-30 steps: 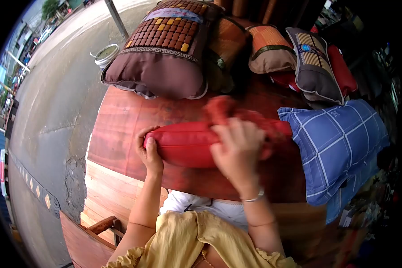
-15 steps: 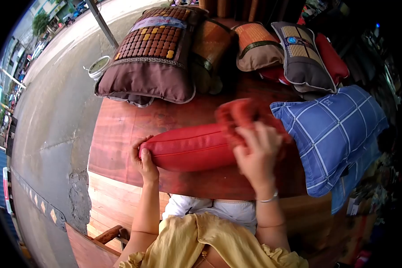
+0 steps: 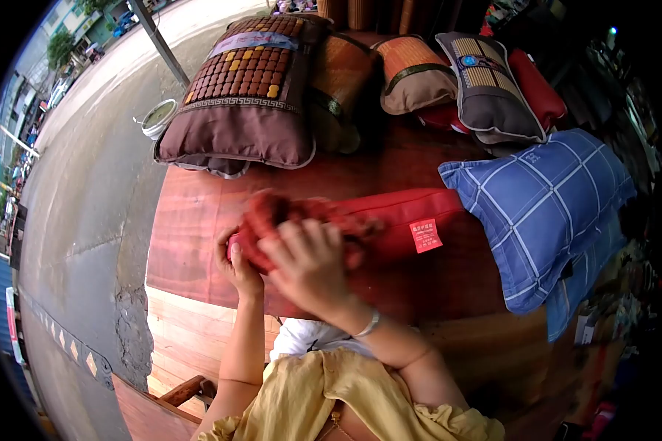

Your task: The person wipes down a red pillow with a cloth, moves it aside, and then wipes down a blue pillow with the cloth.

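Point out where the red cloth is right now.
In the head view, left of centre, the red cloth is in the right hand, over the left part of the red cushion, close to the left hand.

And at the table's far left corner, the beaded pillow, bulging right across the left edge! Tucked close beside, in shadow, the orange pillow. Along the far side now, the tan pillow, then, overlapping, the grey pillow, blue disc gleaming! Over at the right edge, the checked pillow. Out past the left edge, down on the street, a bucket near a pole.
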A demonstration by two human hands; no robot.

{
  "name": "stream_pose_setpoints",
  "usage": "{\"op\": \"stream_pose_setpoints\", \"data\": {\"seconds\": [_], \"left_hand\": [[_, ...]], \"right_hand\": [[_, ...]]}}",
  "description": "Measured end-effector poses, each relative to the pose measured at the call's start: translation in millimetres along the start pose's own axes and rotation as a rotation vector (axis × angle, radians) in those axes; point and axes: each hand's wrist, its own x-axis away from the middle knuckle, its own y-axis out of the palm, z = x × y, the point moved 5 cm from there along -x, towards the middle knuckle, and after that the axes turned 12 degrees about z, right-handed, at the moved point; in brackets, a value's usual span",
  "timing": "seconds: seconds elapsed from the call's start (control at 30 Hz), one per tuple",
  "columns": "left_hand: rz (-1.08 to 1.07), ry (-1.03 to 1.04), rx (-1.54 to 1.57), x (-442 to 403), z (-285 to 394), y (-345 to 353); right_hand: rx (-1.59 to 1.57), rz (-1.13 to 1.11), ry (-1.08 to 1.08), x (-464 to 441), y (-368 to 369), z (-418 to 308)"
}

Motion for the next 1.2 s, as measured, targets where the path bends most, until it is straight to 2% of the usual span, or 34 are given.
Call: {"op": "stream_pose_setpoints", "data": {"seconds": [0.03, 0.1, 0.17, 0.27, 0.37, 0.5, 0.7, 1.2], "left_hand": [[0.029, -0.042, -0.037, 0, -19, -13], [0.044, -0.398, 0.429, 7, -41, -19], [-0.035, -0.150, 0.133, 8, -29, -21], [-0.014, 0.023, -0.078, 2, 6, -5], [-0.057, 0.090, -0.025, 3, 19, 9], [-0.062, 0.098, -0.039, 4, 20, 8], [-0.034, 0.081, -0.022, 2, 20, 8], [-0.053, 0.086, -0.020, 3, 19, 8]], "right_hand": [[-0.063, 0.008, -0.007, 2, 11, -16], [-0.101, 0.052, -0.037, 3, 20, -30], [-0.120, 0.051, -0.033, 5, 15, -21], [-0.074, -0.008, 0.008, 7, -10, 4], [0.142, -0.051, 0.104, 11, -53, 45], [0.490, 0.099, 0.184, 24, -120, 105], [0.299, 0.249, 0.425, 28, -166, 157], [0.420, 0.292, 0.328, 36, -156, 153]]}}
